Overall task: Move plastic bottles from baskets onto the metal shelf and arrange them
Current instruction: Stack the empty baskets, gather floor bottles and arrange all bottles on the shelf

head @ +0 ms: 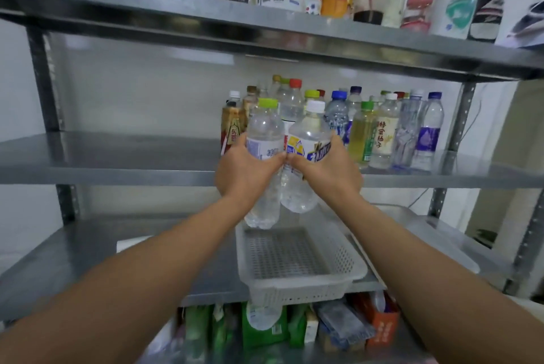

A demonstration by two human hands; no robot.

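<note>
Bottles first: we hold two at once, one in each of our hands. Our left hand (245, 171) wraps round the label band of the green-capped bottle (265, 125), and our right hand (331, 171) wraps round the white-capped bottle (309, 131) at its yellow and blue label. The thumbs nearly meet between them, and the two bottles touch side by side. Both hang in the air in front of the middle metal shelf (117, 154), above the white basket (300, 290) that sits at 6 o'clock on the lower shelf (147, 260).

We judge them light: the walls are clear and thin, and we cannot tell whether any water is inside. Thin plastic like this gives under a squeeze and the ribbed lower part is slick, so the mid-body hold on the label is the right place. A grip near the cap would let the base swing.

Room matters next. The standing bottles (385, 128) crowd the shelf from 12 to 2 o'clock of our hands, tight together and easy to topple in a row if we nudge one. Bare shelf lies open toward 9 o'clock, so we reckon that is where these two go. The upper shelf's edge (265, 40) runs overhead at 12 o'clock, with clearance above the caps that looks fair, and the bases must clear the front lip (117, 173) of the middle shelf before we set down
</note>
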